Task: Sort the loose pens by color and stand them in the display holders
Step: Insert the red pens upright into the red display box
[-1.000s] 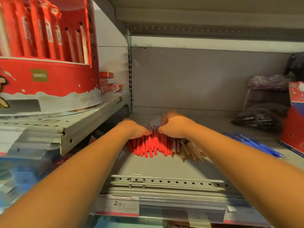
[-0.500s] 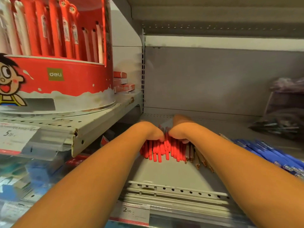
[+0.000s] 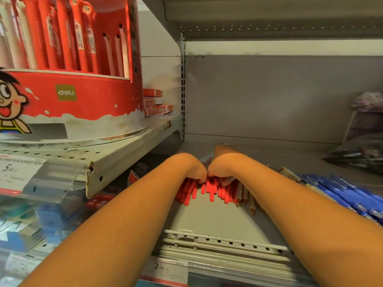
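Red pens are lying bunched mid-shelf, and the left hand and right hand, knuckles touching, are curling fingers down onto them. Light, stiff, smooth barrels are likely rolling; gather them mid-length. Blue pens are lying toward the right edge.

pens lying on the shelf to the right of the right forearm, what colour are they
Blue pens, seen in the head view, the only one; they lie loose along the shelf's right side.
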The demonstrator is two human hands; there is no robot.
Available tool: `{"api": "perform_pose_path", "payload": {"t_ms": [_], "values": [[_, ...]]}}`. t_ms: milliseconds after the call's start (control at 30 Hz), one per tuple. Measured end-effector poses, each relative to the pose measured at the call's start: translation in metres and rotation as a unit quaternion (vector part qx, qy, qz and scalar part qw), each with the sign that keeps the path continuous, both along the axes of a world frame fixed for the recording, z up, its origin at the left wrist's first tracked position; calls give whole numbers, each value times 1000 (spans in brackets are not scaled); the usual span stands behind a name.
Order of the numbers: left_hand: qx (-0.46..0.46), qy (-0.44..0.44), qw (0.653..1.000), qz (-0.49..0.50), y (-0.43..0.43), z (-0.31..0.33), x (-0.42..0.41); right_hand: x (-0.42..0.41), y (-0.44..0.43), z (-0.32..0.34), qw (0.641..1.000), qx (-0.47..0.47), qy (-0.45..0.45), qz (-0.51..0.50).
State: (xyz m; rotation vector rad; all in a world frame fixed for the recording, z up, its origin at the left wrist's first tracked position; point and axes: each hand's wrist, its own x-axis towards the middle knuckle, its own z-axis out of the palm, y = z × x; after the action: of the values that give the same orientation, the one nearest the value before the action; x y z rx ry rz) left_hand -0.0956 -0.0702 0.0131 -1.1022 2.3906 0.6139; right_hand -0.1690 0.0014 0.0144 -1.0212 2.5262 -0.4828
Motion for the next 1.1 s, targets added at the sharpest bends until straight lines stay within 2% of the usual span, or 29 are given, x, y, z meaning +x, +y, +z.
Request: {"api": "perform_pose_path", "payload": {"t_ms": [133, 267, 433, 567, 700, 833, 967, 1033, 1100], "values": [[-63, 17, 998, -6, 1, 0, 2, -4, 2, 3, 1000, -5, -10, 11], [-89, 30, 995, -17, 0, 2, 4, -7, 7, 8, 997, -73, -6, 1], [-138, 50, 989, -12, -8, -4, 3, -6, 11, 7, 995, -102, -4, -16], [-140, 147, 978, 39, -19, -11, 6, -7, 14, 8, 993, -115, -20, -32], [-80, 267, 955, 101, -24, -12, 10, -11, 18, 10, 985, -156, -33, -64], [-63, 364, 924, 100, -19, -7, 10, -9, 25, 14, 973, -208, -44, -89], [-4, 499, 863, 79, -5, 7, 9, -3, 31, 26, 924, -329, -138, -137], [16, 564, 823, 66, 8, 14, 10, 1, 41, 34, 872, -417, -209, -148], [43, 613, 787, 46, 23, 22, 12, 6, 61, 38, 814, -503, -269, -108]]}}
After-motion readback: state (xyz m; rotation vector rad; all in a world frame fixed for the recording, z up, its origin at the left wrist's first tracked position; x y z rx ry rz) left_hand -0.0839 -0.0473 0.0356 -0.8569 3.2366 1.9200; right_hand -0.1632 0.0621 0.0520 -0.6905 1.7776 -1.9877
